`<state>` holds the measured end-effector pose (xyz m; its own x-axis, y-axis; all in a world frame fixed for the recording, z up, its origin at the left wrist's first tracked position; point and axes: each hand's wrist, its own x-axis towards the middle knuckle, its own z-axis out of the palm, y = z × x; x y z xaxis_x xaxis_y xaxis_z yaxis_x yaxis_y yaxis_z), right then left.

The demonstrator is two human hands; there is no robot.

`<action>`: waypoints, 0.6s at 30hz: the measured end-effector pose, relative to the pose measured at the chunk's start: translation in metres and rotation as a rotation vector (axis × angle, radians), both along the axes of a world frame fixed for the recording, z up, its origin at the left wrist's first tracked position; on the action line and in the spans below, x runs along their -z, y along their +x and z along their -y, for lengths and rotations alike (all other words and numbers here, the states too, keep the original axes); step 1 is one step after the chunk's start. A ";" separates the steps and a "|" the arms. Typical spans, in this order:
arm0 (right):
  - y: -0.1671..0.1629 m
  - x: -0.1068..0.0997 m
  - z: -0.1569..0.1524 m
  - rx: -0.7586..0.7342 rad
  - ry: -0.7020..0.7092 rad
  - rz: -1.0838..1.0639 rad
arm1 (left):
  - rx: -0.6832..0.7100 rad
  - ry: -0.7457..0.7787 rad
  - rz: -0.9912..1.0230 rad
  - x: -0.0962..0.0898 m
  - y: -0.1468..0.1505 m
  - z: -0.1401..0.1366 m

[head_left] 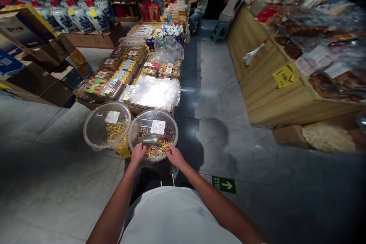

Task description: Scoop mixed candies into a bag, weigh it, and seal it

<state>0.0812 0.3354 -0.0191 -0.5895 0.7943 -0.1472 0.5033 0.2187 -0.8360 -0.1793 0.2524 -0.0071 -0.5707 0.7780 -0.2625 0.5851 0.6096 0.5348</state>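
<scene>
Both of my hands are at the near rim of a round clear plastic tub of colourful mixed dried snack pieces. My left hand has its fingers curled over the rim at the near left. On the near right, my right hand pinches the same rim. A metal scoop lies across the tub between them, close to my left fingers. A white label shows at the tub's far side. Touching on the left is a second round tub holding yellowish snack pieces.
Beyond the tubs runs a table of boxed pastries, with clear plastic sheeting at its near end. A wooden counter of packaged food flanks the aisle floor on the right. Cartons stand left. Two people sit farther back.
</scene>
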 end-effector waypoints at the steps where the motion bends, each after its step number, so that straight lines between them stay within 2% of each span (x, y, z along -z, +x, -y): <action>1: -0.005 0.002 0.003 0.038 -0.013 0.034 | 0.055 -0.022 -0.016 0.000 -0.004 -0.001; 6: -0.032 0.000 0.003 0.161 0.010 0.223 | 0.368 -0.046 0.005 -0.007 -0.039 -0.005; 10: -0.058 -0.014 -0.002 0.215 -0.032 0.393 | 0.520 -0.033 0.105 -0.012 -0.072 -0.005; 13: -0.084 -0.020 0.007 0.238 -0.065 0.368 | 0.529 -0.020 0.191 -0.010 -0.093 -0.006; 15: -0.103 -0.019 0.016 0.274 -0.024 0.314 | 0.502 -0.002 0.238 -0.007 -0.100 -0.006; 18: -0.124 -0.021 0.026 0.411 -0.002 0.285 | 0.460 0.014 0.319 -0.010 -0.100 -0.006</action>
<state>-0.0429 0.3098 0.0019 -0.1645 0.9519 -0.2587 0.7558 -0.0469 -0.6532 -0.2798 0.2587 0.0025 -0.0650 0.9328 -0.3546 0.5968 0.3211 0.7354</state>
